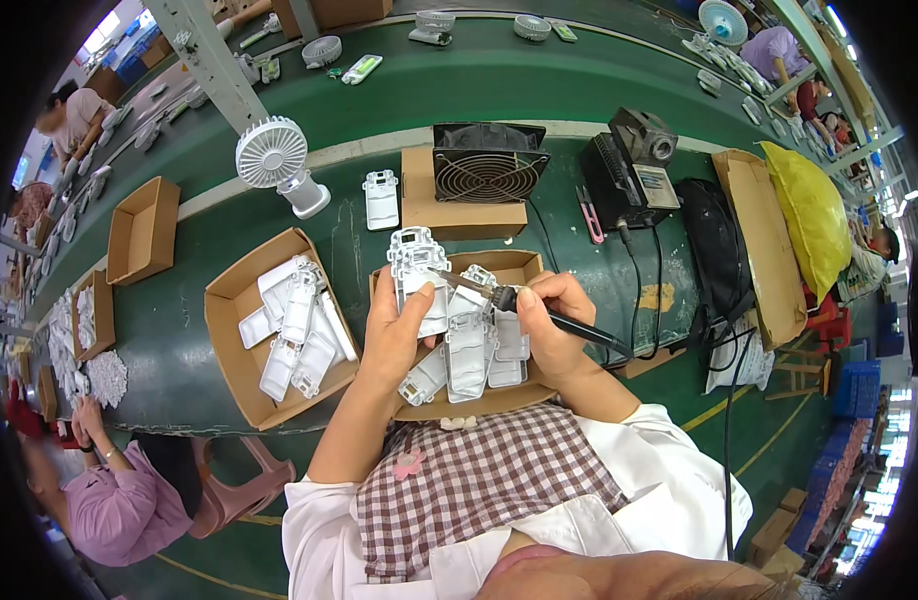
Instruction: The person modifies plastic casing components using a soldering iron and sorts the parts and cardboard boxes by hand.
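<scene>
Pinched in my left hand (pixel 391 335) is a white plastic housing (pixel 416 258), tilted up over a cardboard box (pixel 499 400). My right hand (pixel 559 325) grips a soldering iron (pixel 504 298) like a pen. Its thin metal tip points left and reaches the housing near my left thumb; whether it touches cannot be made out. Below both hands, several more white housings (pixel 466 360) lie piled in that box. To the left, a second cardboard box (pixel 229 340) contains more white housings (pixel 297 310). One single housing (pixel 381 200) rests on the green bench beyond my left hand.
A white handheld fan (pixel 272 155) stands at the back left. A black square fan (pixel 491 165) sits on a carton. Right of it are a black soldering station (pixel 624 170), pink-handled tweezers (pixel 589 215) and cables. A person (pixel 124 490) sits at left; a conveyor (pixel 419 85) runs behind.
</scene>
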